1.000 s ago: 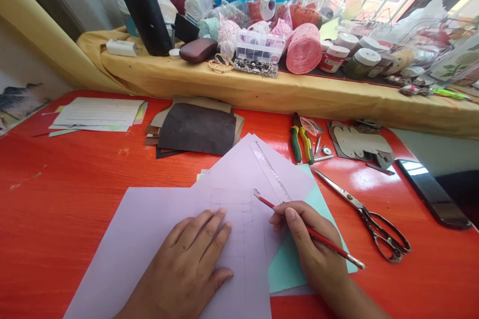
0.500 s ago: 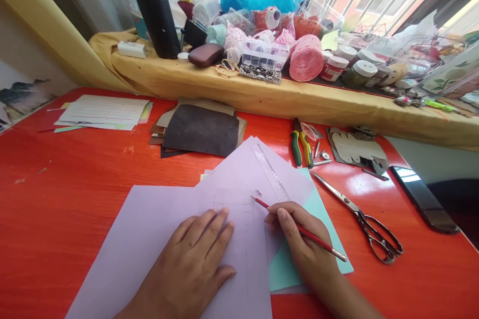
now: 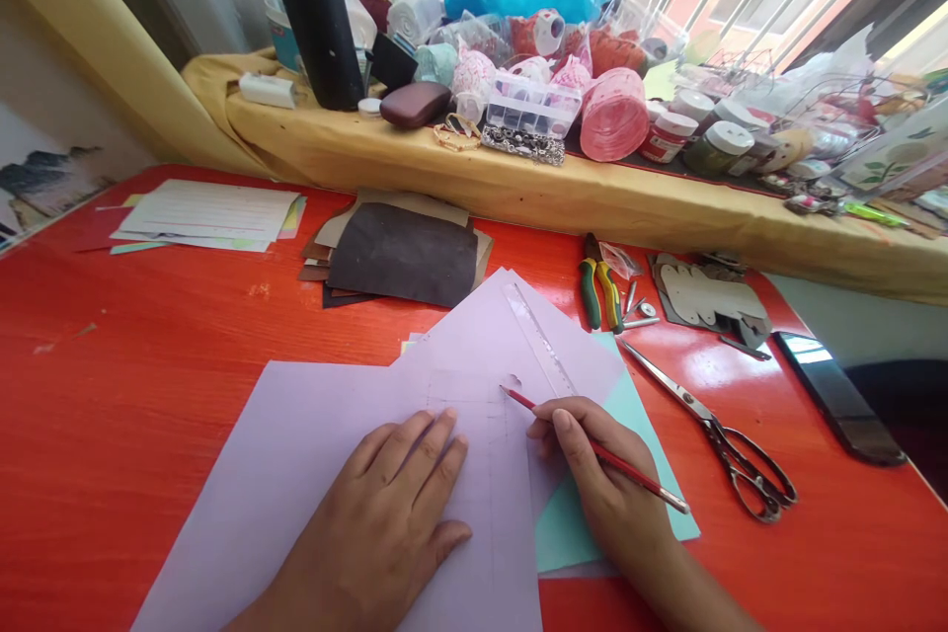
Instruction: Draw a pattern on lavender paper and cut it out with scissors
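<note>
My left hand (image 3: 392,494) lies flat with its fingers stretched out on a lilac sheet of paper (image 3: 244,474). Faint pencil lines run across that sheet near the fingertips and down its right side. In my right hand (image 3: 607,469) is a red pencil (image 3: 637,479), its point at the drawn lines close to the sheet's upper right. A clear ruler (image 3: 540,341) lies just beyond, on another lilac sheet (image 3: 474,321). Under my right hand a mint-green sheet (image 3: 570,533) sticks out.
Metal scissors (image 3: 715,434) and a black phone (image 3: 836,400) lie to the right. Pliers (image 3: 601,284), cut leather pieces (image 3: 711,291) and a dark leather stack (image 3: 404,252) lie farther back. Paper slips (image 3: 207,212) are at the far left. Jars (image 3: 671,133) and bags crowd the windowsill.
The view has shifted slightly. Both hands keep nearly the same places on the paper, and the pencil point stays near the same drawn lines.
</note>
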### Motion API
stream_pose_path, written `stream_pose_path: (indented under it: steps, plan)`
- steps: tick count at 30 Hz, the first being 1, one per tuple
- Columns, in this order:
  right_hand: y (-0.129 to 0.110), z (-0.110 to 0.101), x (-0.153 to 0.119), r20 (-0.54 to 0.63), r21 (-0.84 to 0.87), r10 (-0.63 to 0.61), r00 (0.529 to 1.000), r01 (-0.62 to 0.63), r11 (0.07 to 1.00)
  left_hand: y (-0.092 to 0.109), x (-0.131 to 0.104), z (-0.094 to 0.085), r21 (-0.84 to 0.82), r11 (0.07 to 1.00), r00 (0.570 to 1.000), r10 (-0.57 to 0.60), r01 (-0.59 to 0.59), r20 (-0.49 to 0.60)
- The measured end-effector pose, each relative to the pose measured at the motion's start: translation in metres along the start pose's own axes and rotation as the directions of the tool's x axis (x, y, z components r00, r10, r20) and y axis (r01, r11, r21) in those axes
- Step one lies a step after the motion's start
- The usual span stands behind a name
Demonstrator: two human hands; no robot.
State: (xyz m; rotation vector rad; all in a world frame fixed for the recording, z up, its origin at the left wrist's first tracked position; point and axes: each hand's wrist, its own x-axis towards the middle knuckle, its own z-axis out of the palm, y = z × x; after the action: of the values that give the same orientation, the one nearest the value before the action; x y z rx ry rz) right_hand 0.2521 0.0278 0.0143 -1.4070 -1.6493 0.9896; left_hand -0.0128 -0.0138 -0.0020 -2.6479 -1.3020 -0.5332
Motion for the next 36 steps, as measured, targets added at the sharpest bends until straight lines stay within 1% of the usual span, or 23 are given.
stream_pose_path:
  steps: [6,13,29,36]
  plan:
    - [0.0013,0.0005,0.0004,-0.045,-0.02,-0.007,0.999,0.006,1.0,0.0009,0.0011,-0.001,-0.009,1.0,1.0,-0.004,0.004,-0.006]
    - [-0.0007,-0.0005,0.0011,-0.018,-0.052,-0.017,1.0,0.016,0.999,0.0003,0.0019,-0.0007,-0.006,1.0,1.0,-0.008,0.008,-0.002]
    - [-0.0043,-0.0001,0.0031,-0.006,-0.091,-0.029,1.0,0.029,0.995,0.0027,0.0032,-0.0017,0.0,1.0,1.0,-0.013,0.013,-0.012]
    - [-0.0025,0.0007,0.0018,-0.006,-0.065,-0.036,0.999,0.035,0.997,0.0014,0.0011,-0.0031,0.0,1.0,1.0,-0.007,0.007,0.007]
